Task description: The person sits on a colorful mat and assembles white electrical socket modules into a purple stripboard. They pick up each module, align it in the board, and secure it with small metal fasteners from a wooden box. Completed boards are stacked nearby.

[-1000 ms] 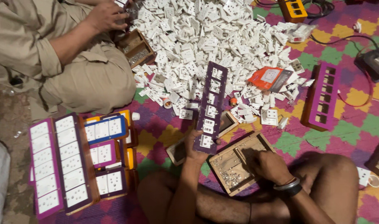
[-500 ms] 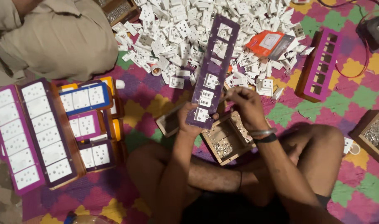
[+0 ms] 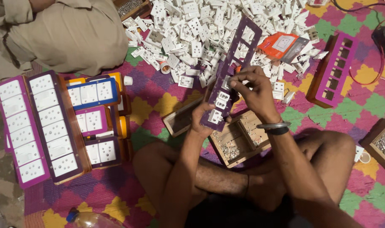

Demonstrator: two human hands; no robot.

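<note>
I sit cross-legged on a patterned mat. My left hand (image 3: 203, 119) grips the lower end of a long purple panel (image 3: 239, 55) with several rectangular cut-outs, tilted up and away from me. White socket modules (image 3: 219, 103) fill its lower openings. My right hand (image 3: 250, 86), with a bracelet on the wrist, pinches a small white module against the panel's middle. Just under my hands lies an open wooden box (image 3: 239, 141) holding small screws.
A big heap of white sockets (image 3: 188, 29) lies ahead. Finished purple and blue socket boards (image 3: 53, 122) lie at the left. An empty purple frame (image 3: 333, 69) and an orange packet (image 3: 281, 44) sit at the right. Another person in khaki clothes (image 3: 61, 33) sits at upper left.
The view has shifted closer over my hands. My right hand came up from the screw box to the panel's middle, and the panel is tilted more steeply.
</note>
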